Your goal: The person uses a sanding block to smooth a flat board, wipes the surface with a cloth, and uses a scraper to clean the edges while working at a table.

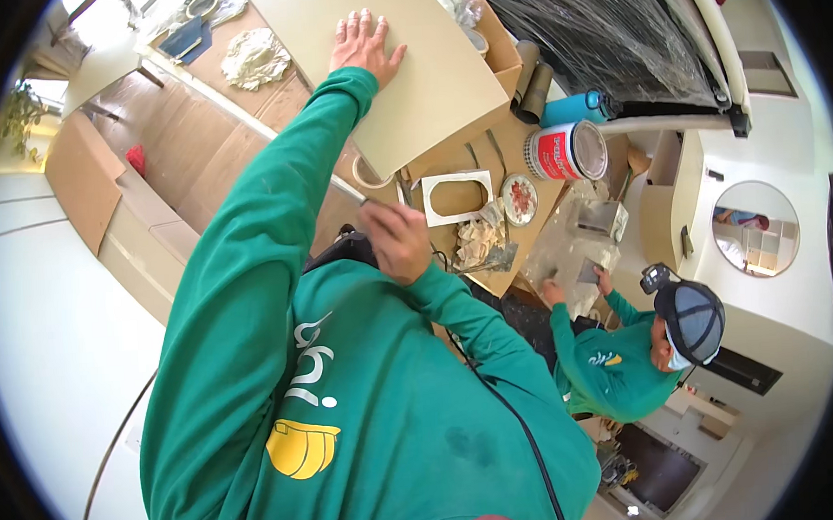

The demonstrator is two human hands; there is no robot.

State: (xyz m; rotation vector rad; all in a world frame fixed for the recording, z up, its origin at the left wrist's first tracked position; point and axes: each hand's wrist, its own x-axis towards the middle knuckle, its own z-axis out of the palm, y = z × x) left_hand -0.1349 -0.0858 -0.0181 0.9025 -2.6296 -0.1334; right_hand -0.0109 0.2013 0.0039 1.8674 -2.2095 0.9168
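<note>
My left hand [367, 50] lies flat on a smooth beige board [427, 83], fingers spread and pointing away from me. That arm is stretched out far across the view. Close to my body, my right hand [397, 240] hovers below the board's near corner, blurred by motion. Its fingers look bent, and I cannot make out whether anything is between them. A long pale strip [253, 126] runs diagonally and ends by those fingers. A roll of tape [372, 172] lies beside the board's near edge.
A white rectangular frame [457, 199], a round lid with red smears [519, 200], crumpled paper [479, 243], a red-and-white paint can [565, 151] and a blue bottle [573, 110] stand to the right. A co-worker [616, 353] in a green top handles a flat piece there. A crumpled cloth [255, 59] lies far left.
</note>
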